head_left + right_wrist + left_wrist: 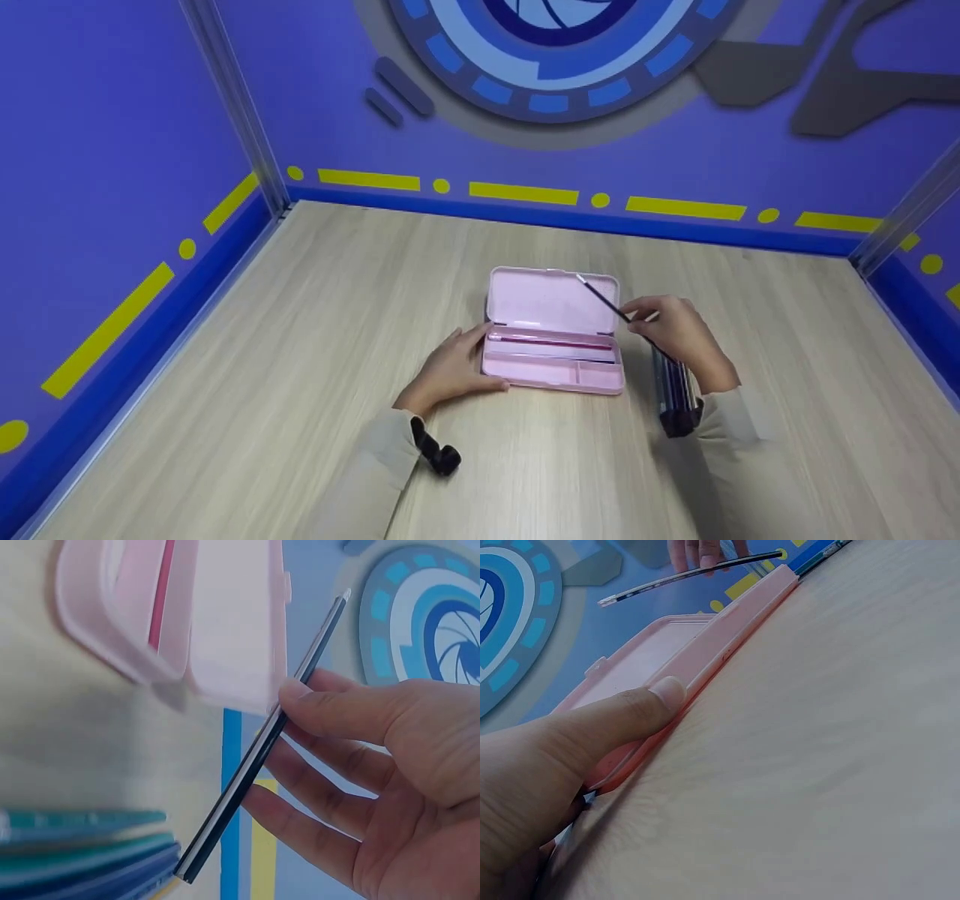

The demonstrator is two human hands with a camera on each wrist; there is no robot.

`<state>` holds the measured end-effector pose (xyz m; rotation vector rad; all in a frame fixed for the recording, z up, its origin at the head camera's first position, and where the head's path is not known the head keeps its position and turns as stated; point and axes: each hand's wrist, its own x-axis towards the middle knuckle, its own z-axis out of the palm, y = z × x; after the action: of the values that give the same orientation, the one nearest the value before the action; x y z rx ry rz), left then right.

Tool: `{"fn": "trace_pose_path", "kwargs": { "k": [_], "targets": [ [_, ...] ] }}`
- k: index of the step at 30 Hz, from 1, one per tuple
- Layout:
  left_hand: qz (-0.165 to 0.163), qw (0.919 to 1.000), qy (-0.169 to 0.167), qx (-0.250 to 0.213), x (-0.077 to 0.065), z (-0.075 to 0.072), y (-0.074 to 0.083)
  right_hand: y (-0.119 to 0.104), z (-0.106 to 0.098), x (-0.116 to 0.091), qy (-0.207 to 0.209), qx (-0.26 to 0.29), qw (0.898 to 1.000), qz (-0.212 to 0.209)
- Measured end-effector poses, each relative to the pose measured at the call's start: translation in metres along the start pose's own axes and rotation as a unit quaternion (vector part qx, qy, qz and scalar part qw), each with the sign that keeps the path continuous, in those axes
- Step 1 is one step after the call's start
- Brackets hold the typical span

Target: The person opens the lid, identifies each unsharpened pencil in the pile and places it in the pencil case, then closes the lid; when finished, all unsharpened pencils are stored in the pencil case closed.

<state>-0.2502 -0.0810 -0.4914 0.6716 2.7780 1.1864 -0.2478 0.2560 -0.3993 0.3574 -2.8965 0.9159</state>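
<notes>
An open pink pencil case [529, 369] lies on the table, its lid [540, 298] tipped back. My left hand [448, 373] holds the case's left end, with the thumb [634, 714] against the front wall and the other fingers at the side, partly hidden. Between thumb and fingertips my right hand [681, 334] pinches a dark pencil [259, 746] above the case's right end. The pencil slants, its pale tip over the lid. A red pencil [555, 343] lies in the case's back compartment. Below the right hand is a bundle of pencils [670, 390].
The wooden table [337, 300] meets blue walls at the back and sides. Metal posts [240, 112] stand in the corners. The pencil bundle lies close to the case's right side, by the right forearm. A black strap [435, 450] is on the left wrist.
</notes>
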Motion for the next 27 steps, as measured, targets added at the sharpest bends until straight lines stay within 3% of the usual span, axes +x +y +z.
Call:
{"fn": "trace_pose_path", "kwargs": {
  "k": [8,17,27],
  "targets": [
    [-0.008,1.0,-0.002,-0.004,0.0,0.0,0.0,-0.019,0.013,0.011,-0.017,-0.01,0.999,-0.026],
    [-0.023,0.9997,0.0,-0.001,-0.002,0.0,-0.001,-0.037,0.031,0.024,-0.066,0.013,0.997,-0.042],
    [-0.018,0.9998,-0.002,-0.011,-0.001,0.0,-0.001,-0.041,0.044,0.027,-0.08,0.02,0.992,-0.095]
  ]
}}
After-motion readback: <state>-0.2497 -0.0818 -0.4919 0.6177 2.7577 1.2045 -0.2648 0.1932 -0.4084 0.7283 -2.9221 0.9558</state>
